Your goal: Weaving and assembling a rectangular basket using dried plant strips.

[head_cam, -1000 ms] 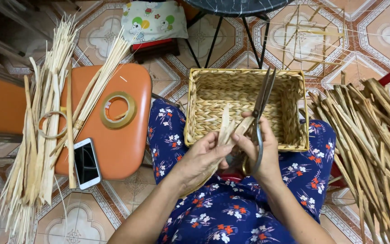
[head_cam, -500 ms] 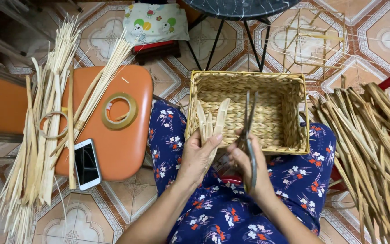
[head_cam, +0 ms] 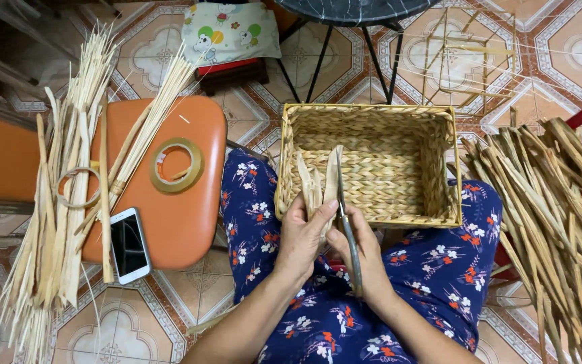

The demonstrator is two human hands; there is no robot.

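A rectangular woven straw basket rests on my lap, over my blue flowered trousers. My left hand grips a few short dried straw strips that stand upright against the basket's near left corner. Just right of them, my right hand holds metal scissors, blades pointing up along the strips. Whether the blades touch a strip cannot be made out.
Left of me an orange stool carries a roll of tape, a white phone and long pale reed bundles. A heap of darker dried stalks lies at my right. A small cushioned stool and black table legs stand beyond.
Both hands have shifted left along the basket's near edge, from its middle to its left corner. The scissors have swung from tilted right to nearly upright beside the strips.
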